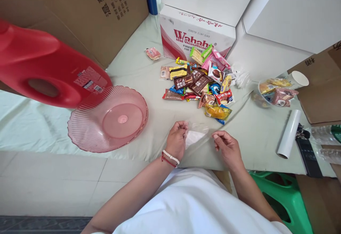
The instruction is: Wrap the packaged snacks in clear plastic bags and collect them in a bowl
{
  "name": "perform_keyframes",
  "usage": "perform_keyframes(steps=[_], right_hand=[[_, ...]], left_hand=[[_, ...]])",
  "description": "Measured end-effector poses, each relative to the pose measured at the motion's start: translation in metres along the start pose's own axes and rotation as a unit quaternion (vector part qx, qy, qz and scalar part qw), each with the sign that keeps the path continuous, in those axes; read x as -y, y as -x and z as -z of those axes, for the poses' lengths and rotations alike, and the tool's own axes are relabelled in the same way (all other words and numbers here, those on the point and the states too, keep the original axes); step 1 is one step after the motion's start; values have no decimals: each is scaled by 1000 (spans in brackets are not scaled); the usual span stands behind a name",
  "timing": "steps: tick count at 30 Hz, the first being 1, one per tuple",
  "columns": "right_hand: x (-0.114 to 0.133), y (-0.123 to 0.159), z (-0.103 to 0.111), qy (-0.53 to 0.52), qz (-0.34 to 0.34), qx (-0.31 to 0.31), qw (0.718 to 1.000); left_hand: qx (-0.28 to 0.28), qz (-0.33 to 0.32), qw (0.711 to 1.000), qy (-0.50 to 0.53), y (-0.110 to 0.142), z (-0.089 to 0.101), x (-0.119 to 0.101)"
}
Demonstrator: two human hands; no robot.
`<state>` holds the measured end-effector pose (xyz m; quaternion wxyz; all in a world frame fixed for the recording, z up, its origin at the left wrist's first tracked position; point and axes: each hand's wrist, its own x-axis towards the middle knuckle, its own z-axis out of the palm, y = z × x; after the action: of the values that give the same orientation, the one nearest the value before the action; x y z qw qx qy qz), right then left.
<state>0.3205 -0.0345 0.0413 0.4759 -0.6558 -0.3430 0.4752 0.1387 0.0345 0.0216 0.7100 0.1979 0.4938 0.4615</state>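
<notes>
My left hand (177, 140), with a white beaded bracelet and a red cord at the wrist, pinches the edge of a small clear plastic bag (195, 137) with a white triangular part. To its right, the fingers of my right hand (226, 148) are curled, thumb close to the index finger. Whether they grip the bag's thin far edge cannot be made out. Just beyond both hands lies a heap of wrapped snacks (198, 81) in brown, yellow, red, blue, pink and green packets. One pink packet (152, 53) lies apart, behind the heap's left side.
At left are a ribbed pink plastic bowl (138, 134) and a large red jug (64, 67). A Wahaha carton (170, 35) stands behind the snacks. To the right are a clear cup of snacks (282, 95), a white roll (289, 134) and a green stool (290, 195) below the table.
</notes>
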Motion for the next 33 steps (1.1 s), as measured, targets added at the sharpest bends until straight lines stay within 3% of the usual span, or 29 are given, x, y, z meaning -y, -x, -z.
perform_keyframes(steps=[7, 12, 16, 21, 26, 33], right_hand=[[1, -2, -5, -48, -19, -17, 999], [-4, -7, -5, -31, -32, -31, 999], [-6, -8, -4, -18, -40, -18, 999], [-1, -12, -9, 6, -21, -8, 1000], [0, -20, -21, 73, 46, 21, 996], [0, -26, -22, 150, 160, 5, 976]], left_hand=[[-6, -6, 998, -69, 5, 1, 0], [6, -86, 977, -196, 3, 5, 6], [8, -200, 935, -293, 7, 9, 7], [31, -269, 906, -327, 18, 10, 8], [54, -272, 904, -325, 22, 11, 11], [19, -194, 931, -310, 7, 16, 9]])
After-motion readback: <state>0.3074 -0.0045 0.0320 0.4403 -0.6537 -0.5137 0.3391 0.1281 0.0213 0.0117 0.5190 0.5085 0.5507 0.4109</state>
